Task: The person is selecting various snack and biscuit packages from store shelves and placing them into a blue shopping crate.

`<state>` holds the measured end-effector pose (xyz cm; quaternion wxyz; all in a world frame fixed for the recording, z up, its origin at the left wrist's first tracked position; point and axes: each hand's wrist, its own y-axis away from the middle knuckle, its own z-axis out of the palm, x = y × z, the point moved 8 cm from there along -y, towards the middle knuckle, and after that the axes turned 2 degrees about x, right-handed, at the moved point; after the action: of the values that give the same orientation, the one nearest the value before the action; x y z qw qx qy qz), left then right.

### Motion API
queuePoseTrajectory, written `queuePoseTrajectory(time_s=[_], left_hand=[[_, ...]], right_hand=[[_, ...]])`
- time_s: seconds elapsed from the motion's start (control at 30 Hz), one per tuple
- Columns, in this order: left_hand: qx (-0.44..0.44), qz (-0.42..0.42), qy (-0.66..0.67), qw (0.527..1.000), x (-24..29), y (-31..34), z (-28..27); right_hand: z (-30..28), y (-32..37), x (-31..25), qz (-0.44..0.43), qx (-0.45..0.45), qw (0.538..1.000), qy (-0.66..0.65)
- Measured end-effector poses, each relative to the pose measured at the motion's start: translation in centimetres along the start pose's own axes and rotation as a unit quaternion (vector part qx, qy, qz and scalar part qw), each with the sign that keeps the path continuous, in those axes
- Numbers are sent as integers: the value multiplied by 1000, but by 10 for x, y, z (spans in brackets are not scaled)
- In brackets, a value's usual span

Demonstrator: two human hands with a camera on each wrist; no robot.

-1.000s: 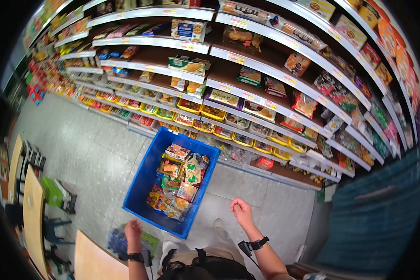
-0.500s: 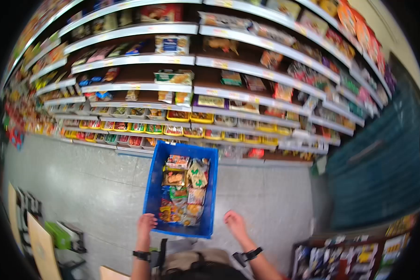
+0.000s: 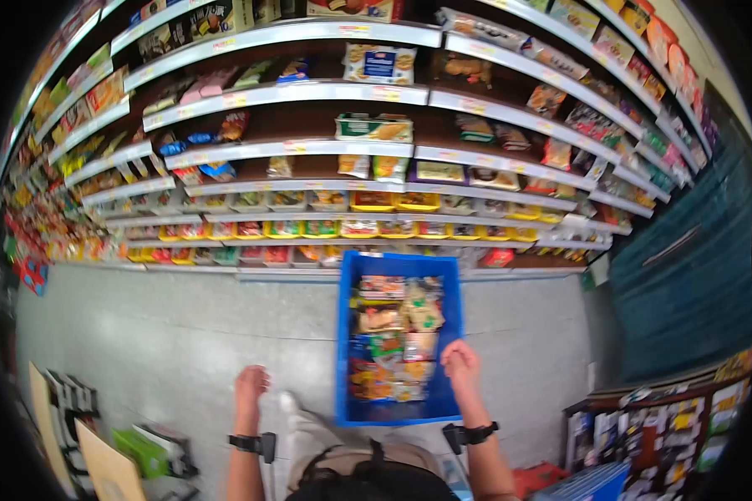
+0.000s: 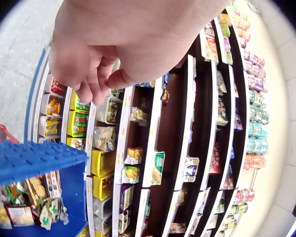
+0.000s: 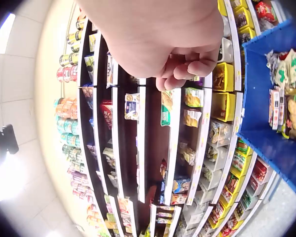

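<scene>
A blue plastic crate point(image 3: 343, 359) stands on the floor before me, loaded with several packaged snacks point(image 3: 388, 342). Both hands hold nothing, their fingers loosely bent. My left hand point(image 3: 251, 391) hovers over the floor to the left of the crate. At the crate's right side, my right hand point(image 3: 464, 367) overlaps its rim in the head view. The left wrist view has my left hand point(image 4: 123, 44) in front of the shelves, with the crate's textured blue wall point(image 4: 34, 160) below. In the right wrist view the crate point(image 5: 259, 89) lies beyond my right hand point(image 5: 163, 44).
Long shelves point(image 3: 284, 96) of packaged food run across the front, with yellow bins point(image 3: 372, 200) low down. A dark teal curtain point(image 3: 685, 275) hangs at right, above a low rack point(image 3: 660, 434). At lower left are a wooden tabletop point(image 3: 109, 463) and a green box point(image 3: 142, 451).
The head view has swung, so the crate now appears farther right. My left hand, near the crate's left corner half a second ago, is apart from it; the right hand now overlaps its right rim.
</scene>
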<state>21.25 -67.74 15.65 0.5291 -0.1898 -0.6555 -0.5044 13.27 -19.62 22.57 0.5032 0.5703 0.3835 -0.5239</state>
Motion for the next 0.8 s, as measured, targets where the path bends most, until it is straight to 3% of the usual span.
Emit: queuePoseTrajectory(time_s=[0.13, 0.2, 0.33, 0.53, 0.6, 0.7, 0.77, 0.8], left_hand=[[-17, -45, -30, 998, 36, -56, -86], [11, -59, -30, 998, 48, -81, -136], [37, -84, -89, 992, 60, -136, -210], [-16, -2, -104, 994, 145, -197, -166], [-74, 73, -79, 991, 170, -211, -130], [-124, 57, -100, 986, 170, -224, -88], [-140, 57, -138, 979, 161, -229, -72], [-150, 56, -147, 976, 161, -229, -65]], right_hand=[[115, 22, -7, 45, 86, 992, -79], [172, 32, -5, 72, 46, 992, -96], [219, 39, 11, 59, 61, 994, -70], [203, 39, 34, 25, 163, 985, -58], [198, 32, 53, 5, 183, 976, -122], [191, 9, 63, 35, 170, 979, -107], [193, -40, 36, -68, 142, 981, 113], [184, -72, 42, -49, 148, 983, 95]])
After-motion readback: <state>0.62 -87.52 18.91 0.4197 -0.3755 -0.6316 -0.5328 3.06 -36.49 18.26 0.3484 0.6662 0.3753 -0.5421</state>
